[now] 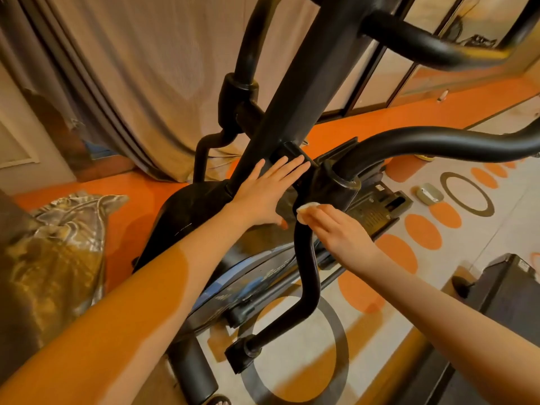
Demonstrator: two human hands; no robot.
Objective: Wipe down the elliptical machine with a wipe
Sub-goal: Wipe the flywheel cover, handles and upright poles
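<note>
Far left of frame: I note a crumpled, shiny gold cushion (62,244) on the orange floor (131,217), with beige curtains (140,83) hanging above it in the upper left. Centre: the black elliptical machine (295,92) fills the frame, its main post running from top centre down to the flywheel housing at lower centre. My left hand (264,194) lies flat against the base of that post, fingers (287,166) straight and spread, holding nothing. Just right of it, my right hand (336,226) presses a small white wipe (306,210) against the pivot joint where the curved arm bar meets its collar; fingers bent over the wipe, gripping it. Right of frame: a small olive-green case (429,193) lies on the patterned floor, and a black box (508,290) sits at the lower right edge.
</note>
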